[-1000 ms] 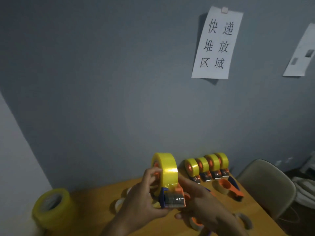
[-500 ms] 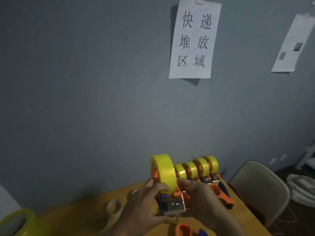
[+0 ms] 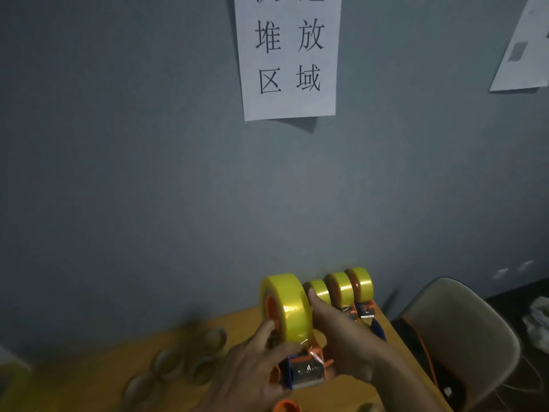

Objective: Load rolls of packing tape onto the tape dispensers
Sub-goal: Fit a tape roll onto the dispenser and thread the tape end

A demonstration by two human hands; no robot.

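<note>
The tape dispenser (image 3: 303, 368) sits between the left hand (image 3: 255, 364) and the right hand (image 3: 341, 343), above the table (image 3: 89, 388). The tape roll (image 3: 286, 307) is mounted on top of it. Behind and to the right, three loaded dispensers (image 3: 341, 288) stand in a row against the wall (image 3: 148, 173). To the left lie what appear to be empty cores (image 3: 178, 364). A chair (image 3: 463, 337) stands right of the table. A paper sign (image 3: 288, 55) hangs on the wall above.

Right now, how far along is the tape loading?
Done: three loaded dispensers stand in a row by the wall. In hand: the left hand and right hand hold a dispenser with a yellow roll already on it. Left: an orange dispenser part shows at the bottom edge, apparently without tape.
</note>
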